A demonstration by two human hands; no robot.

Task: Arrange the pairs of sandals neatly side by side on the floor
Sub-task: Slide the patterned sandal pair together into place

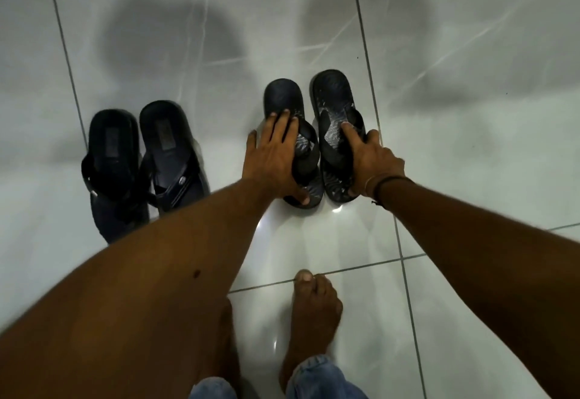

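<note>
Two pairs of dark sandals lie on the white tiled floor (pixel 470 116). The left pair (pixel 116 147) rests side by side, heels away from me, and no hand touches it. In the right pair, my left hand (pixel 273 156) grips the left flip-flop (pixel 282 97), fingers over its heel part and thumb under its near end. My right hand (pixel 370 160) holds the right flip-flop (pixel 332 97) along its right edge, index finger on the footbed. Both flip-flops sit close together and nearly parallel on the floor.
My bare feet (pixel 314 310) stand on the tiles just behind the flip-flops, with blue jeans cuffs (pixel 317 379) at the bottom edge. Dark grout lines cross the glossy floor. Soft shadows fall on the tiles beyond the sandals.
</note>
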